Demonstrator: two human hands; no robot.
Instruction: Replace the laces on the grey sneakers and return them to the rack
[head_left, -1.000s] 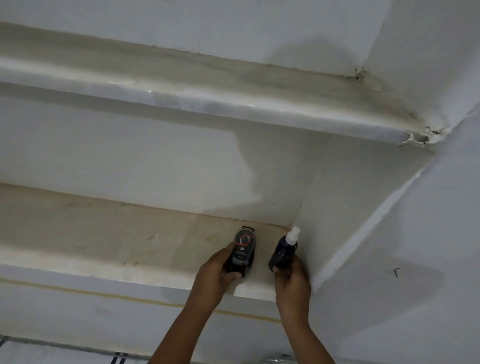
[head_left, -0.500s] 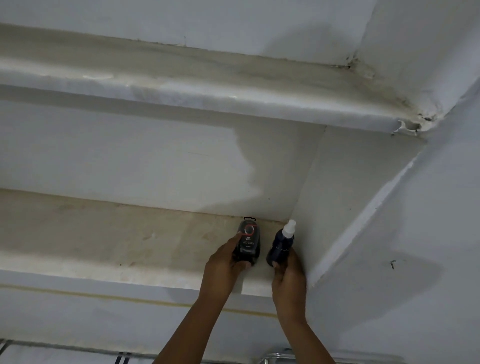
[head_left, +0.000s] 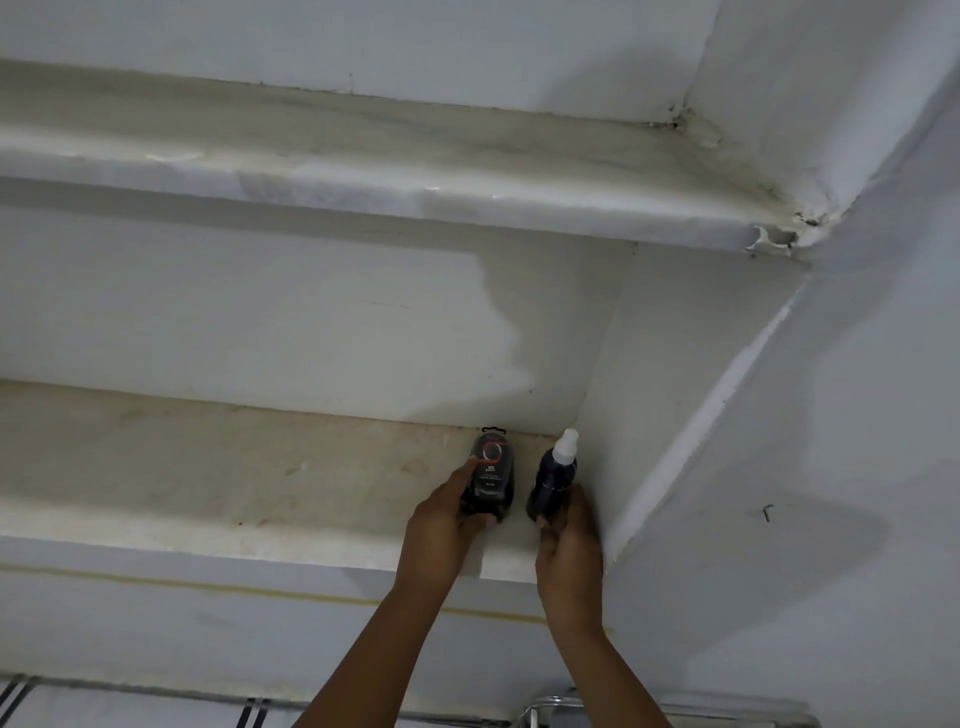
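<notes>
Reaching up to a high stone shelf (head_left: 218, 483), the person has one thing in each hand. The left hand (head_left: 441, 525) is wrapped around a black shoe-polish pack (head_left: 491, 480), thumb across its front; the right hand (head_left: 569, 540) grips the lower body of a dark spray bottle (head_left: 553, 480) with a white cap, fingers curled around it. Both things stand upright at the right end of the shelf, side by side, the bottle just beside the side wall (head_left: 675, 374). I cannot tell whether their bases rest fully on the shelf or are a touch above it.

The grey sneakers and their laces are nowhere in view, nor is the rack; only some metal bars show at the bottom edge, too little to name.

As a judgement, both things are light and rigid. The bottle looks smooth and tall for its base, so it would tip easily; low on its body is the sensible hold, not the cap. The polish pack is squat and steadier, and its glossy wrap may be slippery.

Compared with a second ago, both things sit deeper on the shelf and closer to the back corner, with the hands further over the front edge and the grips unchanged.
</notes>
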